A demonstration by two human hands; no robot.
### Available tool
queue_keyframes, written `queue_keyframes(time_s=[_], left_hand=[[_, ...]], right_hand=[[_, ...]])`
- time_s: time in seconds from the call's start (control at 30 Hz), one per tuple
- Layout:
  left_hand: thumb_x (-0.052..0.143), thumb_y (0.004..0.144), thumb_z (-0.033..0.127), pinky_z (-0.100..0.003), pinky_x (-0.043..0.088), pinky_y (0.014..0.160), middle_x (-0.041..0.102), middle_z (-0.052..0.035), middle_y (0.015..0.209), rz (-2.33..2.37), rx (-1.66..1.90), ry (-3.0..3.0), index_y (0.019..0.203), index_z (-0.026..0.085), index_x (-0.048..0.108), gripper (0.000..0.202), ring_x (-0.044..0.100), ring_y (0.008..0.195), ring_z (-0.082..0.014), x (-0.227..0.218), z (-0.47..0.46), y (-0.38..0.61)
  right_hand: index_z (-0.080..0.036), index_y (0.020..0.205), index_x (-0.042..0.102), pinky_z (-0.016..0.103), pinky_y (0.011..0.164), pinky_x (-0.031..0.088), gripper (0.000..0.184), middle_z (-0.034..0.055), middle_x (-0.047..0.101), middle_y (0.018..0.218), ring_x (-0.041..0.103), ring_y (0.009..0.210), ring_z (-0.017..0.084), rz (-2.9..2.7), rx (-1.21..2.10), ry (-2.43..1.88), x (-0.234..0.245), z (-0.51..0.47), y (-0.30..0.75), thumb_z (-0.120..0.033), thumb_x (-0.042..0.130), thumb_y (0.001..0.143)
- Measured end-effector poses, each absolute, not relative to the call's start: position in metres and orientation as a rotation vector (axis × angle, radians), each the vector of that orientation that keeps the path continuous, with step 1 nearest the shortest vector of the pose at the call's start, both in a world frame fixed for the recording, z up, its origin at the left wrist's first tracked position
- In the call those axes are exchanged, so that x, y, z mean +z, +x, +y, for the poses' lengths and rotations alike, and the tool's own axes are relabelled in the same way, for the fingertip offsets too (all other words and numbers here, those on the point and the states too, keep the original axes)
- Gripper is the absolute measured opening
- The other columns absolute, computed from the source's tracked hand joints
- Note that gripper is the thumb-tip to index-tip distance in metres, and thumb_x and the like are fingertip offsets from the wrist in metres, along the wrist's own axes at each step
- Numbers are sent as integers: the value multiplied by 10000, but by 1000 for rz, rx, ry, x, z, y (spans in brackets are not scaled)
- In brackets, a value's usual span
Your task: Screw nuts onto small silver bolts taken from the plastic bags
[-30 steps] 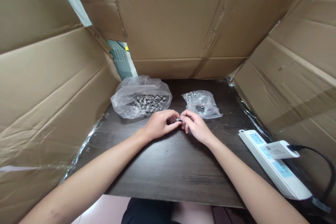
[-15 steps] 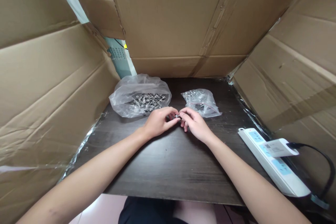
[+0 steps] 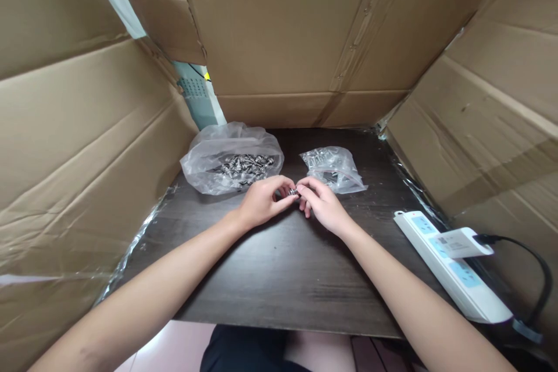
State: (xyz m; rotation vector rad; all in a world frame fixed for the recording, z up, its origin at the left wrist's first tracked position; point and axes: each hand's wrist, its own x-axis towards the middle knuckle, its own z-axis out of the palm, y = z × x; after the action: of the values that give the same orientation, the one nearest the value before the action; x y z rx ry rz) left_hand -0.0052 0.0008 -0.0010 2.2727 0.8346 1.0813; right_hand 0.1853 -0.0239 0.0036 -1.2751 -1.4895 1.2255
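Note:
Between my fingertips is a small shiny metal fastener (image 3: 293, 192), apparently a bolt; fingers partly cover it. Thumb and fingers of my left hand (image 3: 265, 200) pinch it from the left. From the right, my right hand (image 3: 321, 202) closes its thumb and forefinger on the dark end of the same piece. Just beyond my left hand lies an open clear plastic bag (image 3: 203, 171) with a heap of metal bolts (image 3: 248, 167) in it. Behind my right hand rests a smaller zip bag (image 3: 344, 171) of small metal parts.
A white power strip (image 3: 457, 270) lies along the table's right side, with a white adapter (image 3: 464, 243) and black cable (image 3: 538, 261) plugged in. Cardboard walls (image 3: 283, 23) enclose the dark wooden table (image 3: 279, 279) at the back and both sides.
Both hands stay in nearly the same place, still pinching the small metal fastener. The whole view has shifted very slightly.

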Motion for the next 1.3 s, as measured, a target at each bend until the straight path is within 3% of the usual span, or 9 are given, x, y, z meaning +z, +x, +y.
queue_keyframes(time_s=[0.67,1.0,1.3], left_hand=[[701,935,280,-212,494,636,698,-20,860,752,1034,2335,1019,165,679,144,649,734,-128,-2,-9,1],[705,931,282,-214,492,643,702,-15,832,802,1086,2320,986,165,675,133,649,714,-125,-1,-9,1],[592,1010,324,-226,516,668,731,-54,870,564,1056,2605,1019,167,697,189,687,741,-144,3,-15,2]], right_hand=[[-211,845,580,250,465,430,219,-34,570,684,517,498,111,-1530,1214,-1270,6,-23,187,-422,536,886],[-215,869,583,261,480,420,275,-33,567,653,517,505,127,-1536,1217,-1289,6,-24,186,-481,529,911],[-211,874,617,315,691,495,198,8,657,780,621,739,185,-1583,1155,-1255,7,-23,187,-402,564,880]])
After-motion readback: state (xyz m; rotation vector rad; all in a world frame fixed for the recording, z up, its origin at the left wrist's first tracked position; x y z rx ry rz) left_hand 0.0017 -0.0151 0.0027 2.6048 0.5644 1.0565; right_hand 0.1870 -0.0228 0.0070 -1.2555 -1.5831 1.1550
